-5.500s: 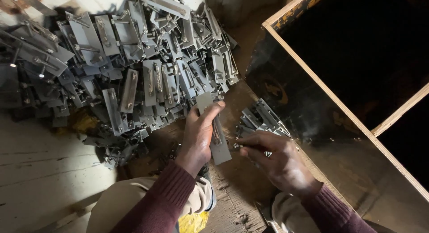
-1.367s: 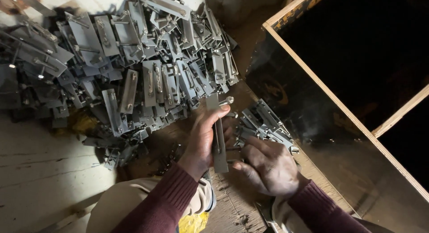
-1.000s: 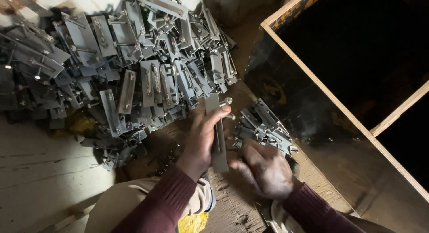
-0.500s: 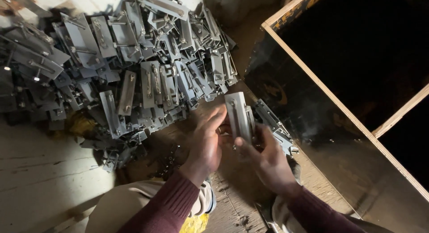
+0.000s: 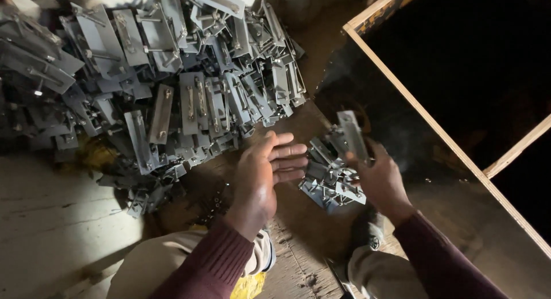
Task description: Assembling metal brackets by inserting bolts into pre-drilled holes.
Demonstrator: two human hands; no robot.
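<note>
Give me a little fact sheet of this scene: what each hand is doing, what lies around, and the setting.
left hand: open, fingers spread, holding nothing, hovering between the two heaps
right hand: grips one flat grey metal bracket, raised above the small heap
big heap: many grey metal brackets piled on the floor, upper left
small heap: a few brackets under the right hand
wooden frame: pale edge around a dark opening, right
sleeves: maroon

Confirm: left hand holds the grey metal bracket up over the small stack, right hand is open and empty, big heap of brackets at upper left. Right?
Not quite: the hands are swapped. In the head view the right hand holds the grey metal bracket up over the small stack, while the left hand is open and empty. The big heap of brackets does lie at upper left.
</note>
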